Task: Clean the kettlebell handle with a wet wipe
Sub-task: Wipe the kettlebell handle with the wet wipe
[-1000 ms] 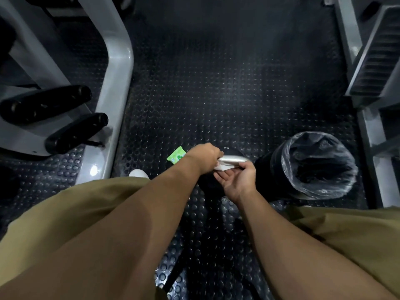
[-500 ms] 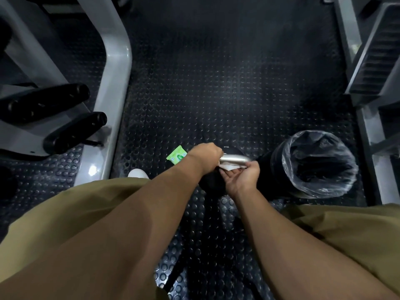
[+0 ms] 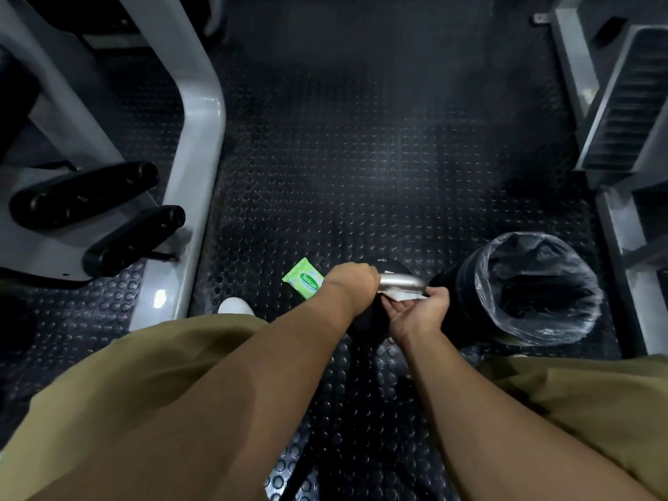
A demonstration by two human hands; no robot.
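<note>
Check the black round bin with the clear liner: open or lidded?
Open. The black round bin has no lid; its clear liner drapes over the rim.

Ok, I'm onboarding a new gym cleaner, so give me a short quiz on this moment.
1. True or false: the left hand grips the handle.
2. What does the right hand hold? A) the wipe B) a spray bottle C) nothing
3. Fill in: the bin stands on the person's ___ side.
Key: 1 true; 2 A; 3 right.
</note>
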